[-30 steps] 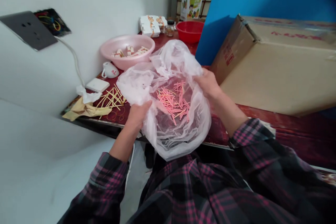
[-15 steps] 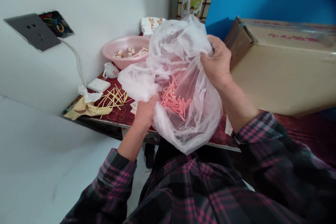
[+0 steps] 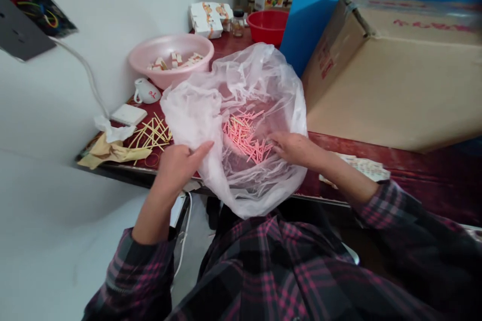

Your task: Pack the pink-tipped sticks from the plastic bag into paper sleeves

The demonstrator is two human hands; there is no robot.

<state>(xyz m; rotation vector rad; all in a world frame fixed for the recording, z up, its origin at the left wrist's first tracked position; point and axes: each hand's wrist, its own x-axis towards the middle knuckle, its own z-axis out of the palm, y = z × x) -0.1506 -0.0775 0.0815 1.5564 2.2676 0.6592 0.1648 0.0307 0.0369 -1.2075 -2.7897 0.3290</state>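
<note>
A translucent white plastic bag (image 3: pixel 259 195) lies spread open at the table's front edge. Inside it is a loose heap of thin pink sticks (image 3: pixel 248 143). My left hand (image 3: pixel 175 168) is at the bag's left side, its thumb stretched out against the plastic and apart from the bent fingers; part of the fingers is hidden. My right hand (image 3: pixel 291 148) reaches over the bag's right rim, fingertips bent together just right of the sticks. Whatever those fingertips hold, if anything, is too small to make out.
Left of the bag are yellow sticks (image 3: pixel 152 133), a white cup (image 3: pixel 146 91) and a pink basin (image 3: pixel 169 77) with small bundled pieces. Behind stand white boxes (image 3: pixel 209 20), a jar (image 3: pixel 237 24) and a red basin (image 3: pixel 267 27). A large cardboard box (image 3: pixel 391 80) occupies the right.
The bag has come down onto the table and its mouth is wider. My right hand has left the upper rim and moved down beside the sticks. My left hand has shifted left, thumb now apart.
</note>
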